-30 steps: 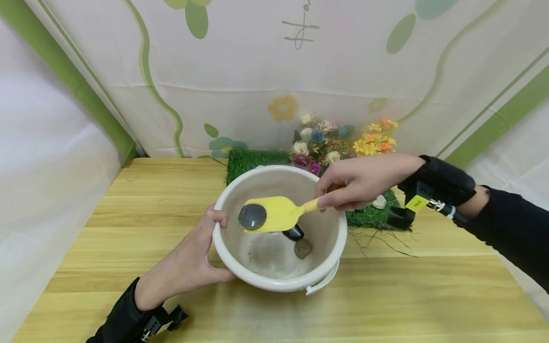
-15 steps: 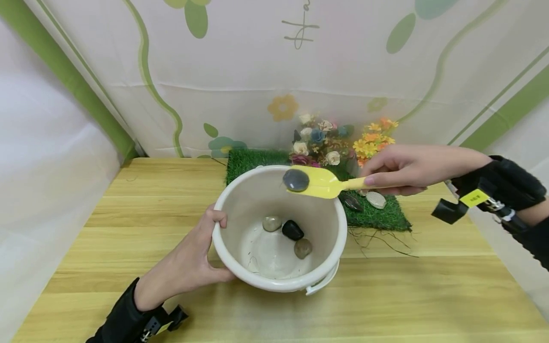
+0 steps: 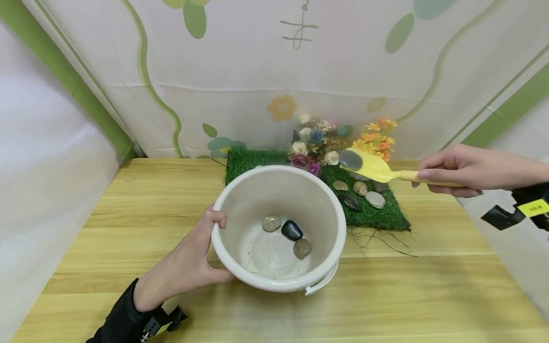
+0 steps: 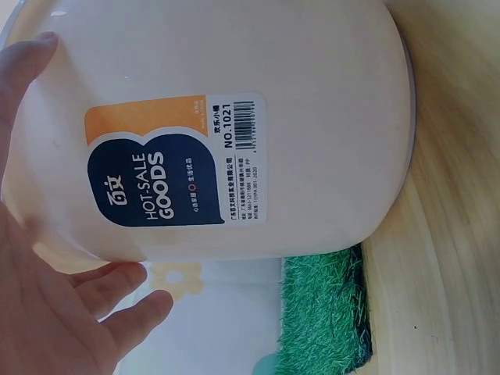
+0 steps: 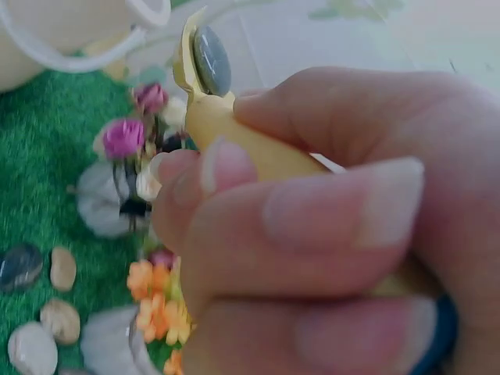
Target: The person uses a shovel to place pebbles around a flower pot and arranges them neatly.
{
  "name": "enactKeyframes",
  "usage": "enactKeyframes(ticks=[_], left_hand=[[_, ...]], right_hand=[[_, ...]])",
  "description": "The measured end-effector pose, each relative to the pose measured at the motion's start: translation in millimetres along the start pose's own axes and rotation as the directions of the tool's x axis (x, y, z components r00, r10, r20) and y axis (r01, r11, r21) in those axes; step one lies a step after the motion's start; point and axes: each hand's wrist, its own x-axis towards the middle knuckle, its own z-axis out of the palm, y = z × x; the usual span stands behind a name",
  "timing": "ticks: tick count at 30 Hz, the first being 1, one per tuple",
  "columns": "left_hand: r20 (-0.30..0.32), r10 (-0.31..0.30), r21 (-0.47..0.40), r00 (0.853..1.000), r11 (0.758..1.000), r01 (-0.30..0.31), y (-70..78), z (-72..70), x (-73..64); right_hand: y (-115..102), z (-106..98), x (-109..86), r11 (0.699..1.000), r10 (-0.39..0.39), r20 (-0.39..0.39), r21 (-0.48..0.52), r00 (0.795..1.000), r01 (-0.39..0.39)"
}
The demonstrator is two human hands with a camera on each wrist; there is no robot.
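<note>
My right hand (image 3: 476,169) grips the handle of a yellow toy shovel (image 3: 375,167), held above the right part of the grass mat. A smooth dark grey stone (image 3: 350,160) lies on the shovel's blade, near its tip; the right wrist view also shows this grey stone (image 5: 212,60) on the blade. With my left hand (image 3: 184,259) I hold the left rim of a white plastic bucket (image 3: 279,286), fingers over the edge and thumb against the outside. Inside the bucket lie a black stone (image 3: 292,230), a brown stone (image 3: 302,248) and a pale stone (image 3: 271,223).
Behind the bucket a green artificial grass mat (image 3: 377,219) carries several stones, among them a white stone (image 3: 375,199) and a dark stone (image 3: 350,202). Mixed flowers (image 3: 315,143) and orange-yellow flowers (image 3: 375,138) stand at its back. A printed curtain (image 3: 240,57) hangs behind the wooden table (image 3: 141,205).
The right hand has carried the shovel, with the grey stone on it, from over the bucket rightward and up to over the mat. My left hand stays on the bucket's rim.
</note>
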Motion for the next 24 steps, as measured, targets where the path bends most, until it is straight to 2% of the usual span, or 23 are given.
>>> enactKeyframes(ticks=[6,16,24], left_hand=[[0.001,-0.006,0.003,1.000,1.000,0.006,0.0,-0.4,-1.1],[0.011,-0.026,-0.007,1.000,1.000,0.026,-0.4,-0.4,-0.6],[0.003,-0.016,-0.011,1.000,1.000,0.016,-1.0,0.4,1.1]], right_hand=[[32.9,3.9,-13.4,0.999,0.019,-0.019,0.048,1.000,-0.018],[86.4,23.7,-29.1,0.988,0.119,-0.074,0.108,0.990,-0.110],[120.0,40.5,-33.7,0.984,0.089,-0.055,0.163,0.995,-0.079]])
